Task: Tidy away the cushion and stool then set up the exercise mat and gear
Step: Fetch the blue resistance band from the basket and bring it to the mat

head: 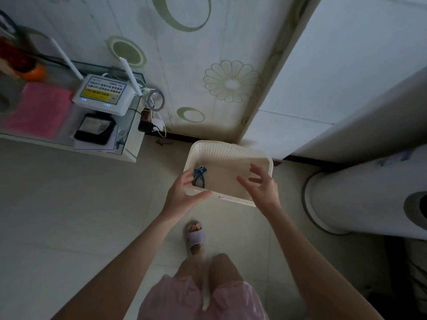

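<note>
Exercise gear (199, 176), a small blue looped item (exact type n/k), lay in the left end of the white basket (231, 145), just beside the left-hand fingers (187, 177). Those fingers were apart and loosely curved, clamped on nothing; the thumb ran along the near rim, contact w/ rim not confirmable. Right-hand fingers (256, 169) were spread wide above the basket's right half, also holding nothing.

Left hand (184, 192) and right hand (262, 187) bracketed the basket from both sides. Probable reason: either a two-handed lift of the basket, or a reach for the gear inside.

The basket sat on the floor (69, 204), pushed into the corner against the patterned wall (208, 54), prob. to keep it out of the walkway. A surface (69, 146) carrying a router (101, 95) stood well apart, to the left.
</note>
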The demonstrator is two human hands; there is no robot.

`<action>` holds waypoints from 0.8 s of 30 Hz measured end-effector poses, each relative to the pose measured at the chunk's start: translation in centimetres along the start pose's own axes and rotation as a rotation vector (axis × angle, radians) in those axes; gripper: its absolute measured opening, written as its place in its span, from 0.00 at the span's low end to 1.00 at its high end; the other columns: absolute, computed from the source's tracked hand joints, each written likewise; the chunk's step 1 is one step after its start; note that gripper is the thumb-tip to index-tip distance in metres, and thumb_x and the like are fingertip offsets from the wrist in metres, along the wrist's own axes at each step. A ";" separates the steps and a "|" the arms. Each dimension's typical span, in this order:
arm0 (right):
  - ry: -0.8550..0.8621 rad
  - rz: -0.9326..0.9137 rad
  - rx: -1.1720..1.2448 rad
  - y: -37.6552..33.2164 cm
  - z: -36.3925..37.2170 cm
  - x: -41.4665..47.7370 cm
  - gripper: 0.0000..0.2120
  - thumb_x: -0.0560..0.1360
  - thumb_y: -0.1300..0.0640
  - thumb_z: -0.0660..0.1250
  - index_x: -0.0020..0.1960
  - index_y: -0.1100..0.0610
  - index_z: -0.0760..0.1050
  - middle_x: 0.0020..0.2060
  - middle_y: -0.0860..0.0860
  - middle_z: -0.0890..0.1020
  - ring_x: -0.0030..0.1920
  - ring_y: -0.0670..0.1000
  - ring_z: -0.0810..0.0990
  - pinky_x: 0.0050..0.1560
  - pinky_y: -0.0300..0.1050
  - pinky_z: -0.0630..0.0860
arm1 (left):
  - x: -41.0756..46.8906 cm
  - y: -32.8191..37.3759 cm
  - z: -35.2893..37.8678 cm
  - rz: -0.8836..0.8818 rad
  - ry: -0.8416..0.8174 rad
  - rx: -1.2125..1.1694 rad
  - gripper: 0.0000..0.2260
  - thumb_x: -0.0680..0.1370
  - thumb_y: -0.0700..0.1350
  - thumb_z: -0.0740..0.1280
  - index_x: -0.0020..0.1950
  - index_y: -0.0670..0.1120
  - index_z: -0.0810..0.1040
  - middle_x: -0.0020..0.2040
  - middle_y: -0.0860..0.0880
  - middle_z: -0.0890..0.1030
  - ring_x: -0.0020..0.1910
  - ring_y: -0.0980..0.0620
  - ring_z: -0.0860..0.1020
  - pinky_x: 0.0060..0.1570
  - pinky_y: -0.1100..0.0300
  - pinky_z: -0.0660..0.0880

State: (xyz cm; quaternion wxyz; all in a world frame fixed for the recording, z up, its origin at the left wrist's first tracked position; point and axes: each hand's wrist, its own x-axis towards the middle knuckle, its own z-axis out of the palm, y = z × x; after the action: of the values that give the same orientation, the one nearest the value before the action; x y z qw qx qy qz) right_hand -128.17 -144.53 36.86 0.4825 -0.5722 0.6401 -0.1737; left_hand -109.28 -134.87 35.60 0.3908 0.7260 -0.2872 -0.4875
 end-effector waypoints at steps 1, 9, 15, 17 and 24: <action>0.001 0.012 0.008 0.2 0.5 1.4 0.30 0.70 0.48 0.73 0.69 0.53 0.70 0.63 0.47 0.76 0.55 0.47 0.78 0.53 0.42 0.73 | 1.4 -0.3 0.2 -0.013 -0.006 -0.009 0.35 0.64 0.48 0.79 0.68 0.48 0.69 0.58 0.53 0.74 0.60 0.53 0.73 0.60 0.58 0.70; -0.044 0.069 0.012 3.6 4.8 11.9 0.30 0.70 0.48 0.74 0.69 0.53 0.70 0.60 0.49 0.77 0.55 0.48 0.78 0.48 0.40 0.74 | 10.8 -4.3 2.3 -0.132 0.041 -0.074 0.29 0.67 0.44 0.77 0.65 0.51 0.70 0.57 0.53 0.73 0.57 0.54 0.74 0.49 0.66 0.70; -0.151 0.103 -0.013 8.5 8.3 20.2 0.30 0.70 0.49 0.74 0.68 0.54 0.70 0.60 0.51 0.77 0.54 0.49 0.78 0.48 0.41 0.74 | 17.7 -9.1 4.9 -0.261 0.098 -0.120 0.35 0.65 0.46 0.79 0.68 0.47 0.69 0.58 0.50 0.73 0.57 0.53 0.74 0.54 0.60 0.71; -0.202 0.100 -0.027 10.6 9.8 23.1 0.30 0.69 0.49 0.74 0.68 0.55 0.70 0.60 0.52 0.78 0.53 0.50 0.79 0.49 0.43 0.75 | 20.1 -11.0 6.0 -0.301 0.125 -0.140 0.39 0.61 0.50 0.79 0.69 0.47 0.68 0.59 0.50 0.73 0.58 0.53 0.74 0.56 0.58 0.72; -0.346 0.071 -0.130 17.2 14.5 31.2 0.31 0.70 0.45 0.73 0.68 0.54 0.70 0.61 0.51 0.78 0.51 0.47 0.79 0.49 0.41 0.74 | 27.3 -17.9 9.5 -0.386 0.179 -0.188 0.34 0.68 0.44 0.77 0.71 0.46 0.66 0.60 0.52 0.70 0.60 0.54 0.71 0.57 0.59 0.68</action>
State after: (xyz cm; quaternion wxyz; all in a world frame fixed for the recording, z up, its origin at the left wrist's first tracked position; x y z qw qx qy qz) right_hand -122.24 -162.97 3.61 0.5534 -0.6004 0.5772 -0.0138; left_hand -107.71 -149.91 5.14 0.3801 0.7682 -0.0607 -0.5116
